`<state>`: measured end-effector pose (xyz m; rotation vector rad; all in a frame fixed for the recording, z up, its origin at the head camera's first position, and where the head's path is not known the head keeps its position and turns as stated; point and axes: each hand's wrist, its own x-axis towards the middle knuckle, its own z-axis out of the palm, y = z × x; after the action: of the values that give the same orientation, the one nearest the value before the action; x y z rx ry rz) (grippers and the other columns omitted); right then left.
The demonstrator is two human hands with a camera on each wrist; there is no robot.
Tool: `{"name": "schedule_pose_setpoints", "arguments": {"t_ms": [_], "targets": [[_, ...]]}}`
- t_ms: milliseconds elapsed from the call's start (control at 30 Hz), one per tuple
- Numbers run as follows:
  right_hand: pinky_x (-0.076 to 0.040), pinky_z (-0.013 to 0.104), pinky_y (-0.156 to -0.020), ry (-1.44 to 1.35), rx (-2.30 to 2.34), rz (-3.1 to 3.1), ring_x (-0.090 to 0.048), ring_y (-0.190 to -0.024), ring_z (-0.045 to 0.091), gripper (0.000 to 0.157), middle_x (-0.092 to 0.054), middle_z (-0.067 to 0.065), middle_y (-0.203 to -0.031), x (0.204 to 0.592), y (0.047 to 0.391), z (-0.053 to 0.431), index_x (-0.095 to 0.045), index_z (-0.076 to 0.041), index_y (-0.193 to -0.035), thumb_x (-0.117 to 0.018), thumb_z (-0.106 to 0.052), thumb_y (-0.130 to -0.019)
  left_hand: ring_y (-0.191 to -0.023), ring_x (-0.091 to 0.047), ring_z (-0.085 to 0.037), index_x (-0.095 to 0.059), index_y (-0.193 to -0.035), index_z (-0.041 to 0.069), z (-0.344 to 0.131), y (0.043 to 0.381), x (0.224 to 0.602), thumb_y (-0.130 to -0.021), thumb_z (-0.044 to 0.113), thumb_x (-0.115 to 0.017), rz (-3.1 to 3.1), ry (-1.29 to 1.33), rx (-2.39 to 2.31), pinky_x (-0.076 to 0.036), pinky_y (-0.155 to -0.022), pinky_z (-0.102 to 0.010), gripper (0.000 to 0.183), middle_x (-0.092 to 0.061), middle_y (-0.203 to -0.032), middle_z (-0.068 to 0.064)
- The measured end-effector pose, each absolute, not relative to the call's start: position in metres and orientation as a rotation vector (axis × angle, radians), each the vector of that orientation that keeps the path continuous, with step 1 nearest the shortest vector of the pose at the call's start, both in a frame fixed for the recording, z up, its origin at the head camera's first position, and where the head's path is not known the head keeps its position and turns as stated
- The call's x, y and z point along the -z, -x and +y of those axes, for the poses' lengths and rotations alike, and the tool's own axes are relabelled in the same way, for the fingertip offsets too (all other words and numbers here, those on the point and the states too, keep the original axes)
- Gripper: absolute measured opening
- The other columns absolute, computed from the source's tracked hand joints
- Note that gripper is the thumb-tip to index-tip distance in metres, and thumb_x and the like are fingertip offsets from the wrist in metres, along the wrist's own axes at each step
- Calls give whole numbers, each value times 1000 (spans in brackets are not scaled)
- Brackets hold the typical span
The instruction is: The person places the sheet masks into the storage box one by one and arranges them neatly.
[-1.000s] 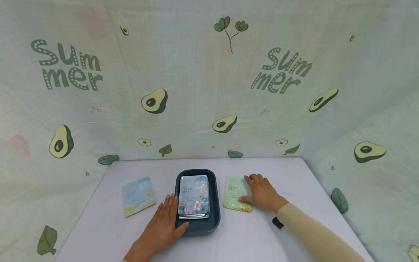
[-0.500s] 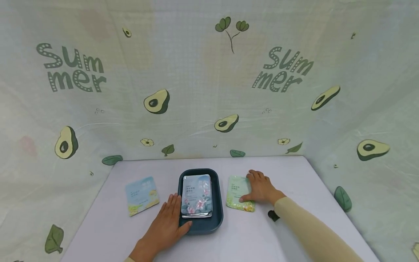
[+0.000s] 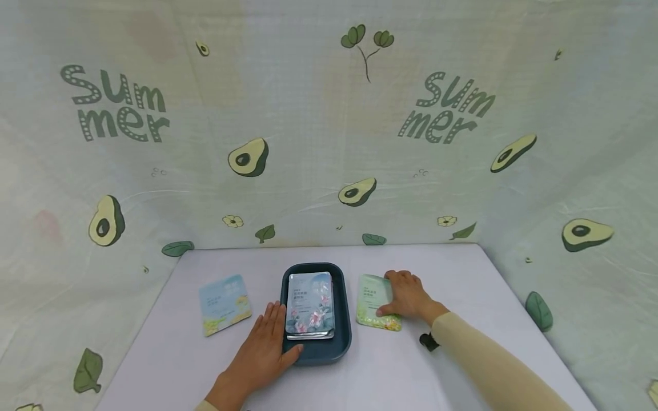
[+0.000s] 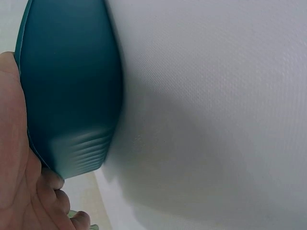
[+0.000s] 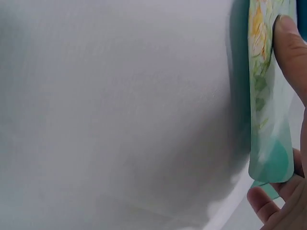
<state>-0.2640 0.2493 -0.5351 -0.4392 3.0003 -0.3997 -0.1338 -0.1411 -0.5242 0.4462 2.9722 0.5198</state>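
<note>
A dark blue-green tray (image 3: 336,351) stands mid-table with a stack of pale blue, lotus-printed sachets (image 3: 309,303) in it. My left hand (image 3: 262,348) rests along the tray's left rim, fingers straight and thumb over the near left corner. From the left wrist view, the palm lies against the rim beside the tray's outer wall (image 4: 72,86). To the right of the tray, my right hand (image 3: 408,298) pinches a green flower-printed sachet (image 3: 371,299) at its right side. The thumb (image 5: 290,45) lies on its face, and the other fingers are around its far edge.
A light blue sachet (image 3: 225,304) lies alone on the white table (image 3: 169,354), left of the tray. Behind the table hangs an avocado-printed cloth (image 3: 303,131). A small black object (image 3: 428,342) shows under the right wrist.
The head view has shifted slightly. My right wrist has come a little to the left, its hand still at the green sachet. The left hand stays on the tray rim.
</note>
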Motion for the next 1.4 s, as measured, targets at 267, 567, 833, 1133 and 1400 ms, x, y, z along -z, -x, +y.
{"name": "schedule_pose_setpoints", "arguments": {"t_ms": [267, 567, 833, 1133, 1400], "targets": [[-53, 52, -105, 623, 456, 3134, -59, -117, 35, 120, -50, 22, -142, 531, 245, 234, -25, -8, -163, -98, -41, -74, -164, -13, -38, -17, -168, -1, -142, 133, 526, -103, 63, -56, 2965, -443, -525, -21, -129, -61, 99, -16, -175, -22], [-49, 18, -54, 1020, 507, 3438, -53, -66, 15, 91, -43, 29, -136, 529, 224, 224, -37, -13, -155, -89, 0, -81, -165, -10, -36, -17, -168, 1, -142, 132, 526, -103, 65, -55, 2957, -419, -516, -20, -130, -60, 99, -15, -176, -20], [-55, 26, -61, 887, 698, 3502, -58, -72, 14, 62, -59, 15, -107, 530, 217, 218, -58, -13, -142, -82, 4, -87, -165, -10, -35, -16, -168, 1, -141, 134, 523, -103, 65, -54, 2957, -415, -502, -19, -130, -59, 99, -14, -176, -20], [-55, 57, -103, 322, 1042, 3168, -71, -117, 42, 43, -73, 21, -130, 524, 225, 220, -66, -9, -138, -77, -11, -96, -164, -13, -37, -17, -168, 0, -141, 134, 524, -102, 62, -57, 2966, -437, -518, -21, -129, -60, 99, -16, -176, -20], [-43, 66, -114, 70, 1190, 2928, -52, -141, 49, 44, -58, 25, -150, 516, 239, 230, -64, -9, -142, -72, -12, -99, -164, -12, -37, -17, -168, 0, -140, 134, 526, -102, 64, -55, 2973, -433, -510, -20, -130, -60, 99, -16, -176, -21]]}}
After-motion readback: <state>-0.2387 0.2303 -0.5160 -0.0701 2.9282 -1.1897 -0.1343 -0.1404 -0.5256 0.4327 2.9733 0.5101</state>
